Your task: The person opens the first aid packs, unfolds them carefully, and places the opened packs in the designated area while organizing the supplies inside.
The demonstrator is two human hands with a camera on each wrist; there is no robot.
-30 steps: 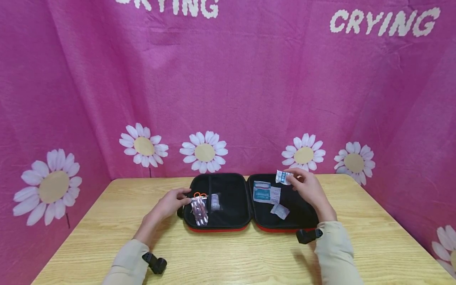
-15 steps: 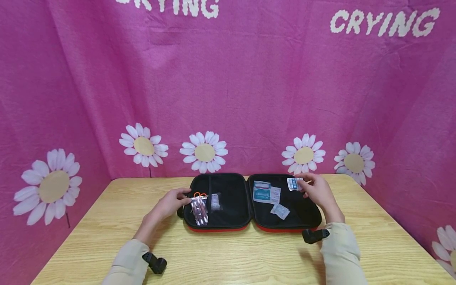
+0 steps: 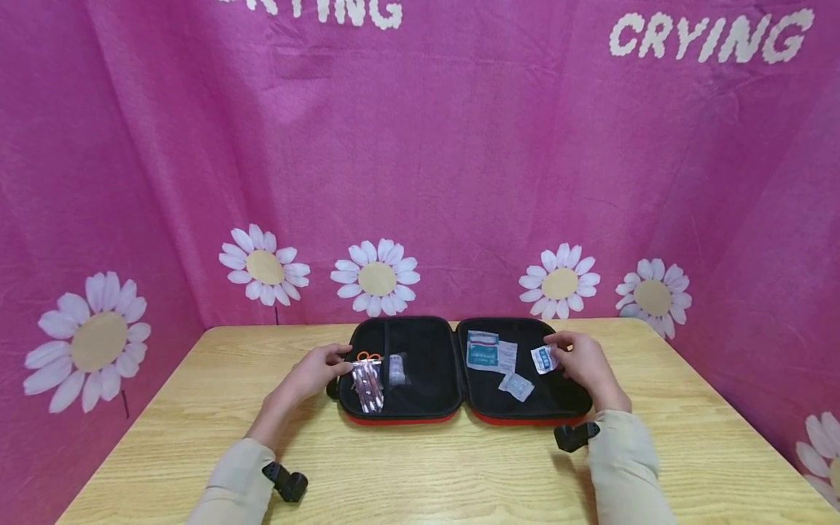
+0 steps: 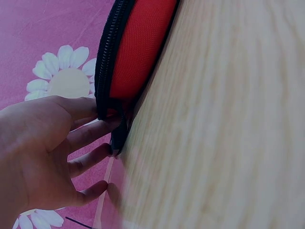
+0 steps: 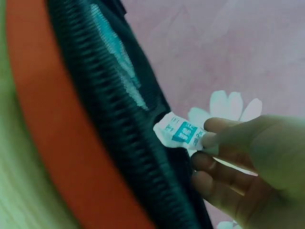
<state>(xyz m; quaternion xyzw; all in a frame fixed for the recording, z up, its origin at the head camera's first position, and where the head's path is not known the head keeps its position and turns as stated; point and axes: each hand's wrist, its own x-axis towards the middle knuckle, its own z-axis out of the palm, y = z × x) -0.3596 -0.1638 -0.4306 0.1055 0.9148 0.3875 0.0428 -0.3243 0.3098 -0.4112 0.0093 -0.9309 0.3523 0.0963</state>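
A black-lined zip case (image 3: 429, 394) with a red outer shell lies unfolded on the table. My left hand (image 3: 316, 373) holds its left edge, beside the black carry handle (image 4: 119, 131); the thumb tip is hidden behind the rim in the left wrist view. Above the right half, my right hand (image 3: 589, 364) pinches a small white packet with blue print (image 5: 181, 133) between thumb and fingers. Green-and-white packets (image 3: 483, 354) and a small pale packet (image 3: 516, 386) lie in that half. The left half holds a silvery packet of swab-like sticks (image 3: 368, 386), orange-handled scissors (image 3: 369, 356) and a wrapped white roll (image 3: 397, 370).
The wooden table (image 3: 420, 474) extends in front of the case and to both sides. A pink curtain (image 3: 446, 160) with daisies hangs right behind the table's back edge. Each wrist carries a small black camera (image 3: 285, 483).
My right hand has carried the small white packet rightward, then lower over the case's right half. The left hand stays at the left edge.
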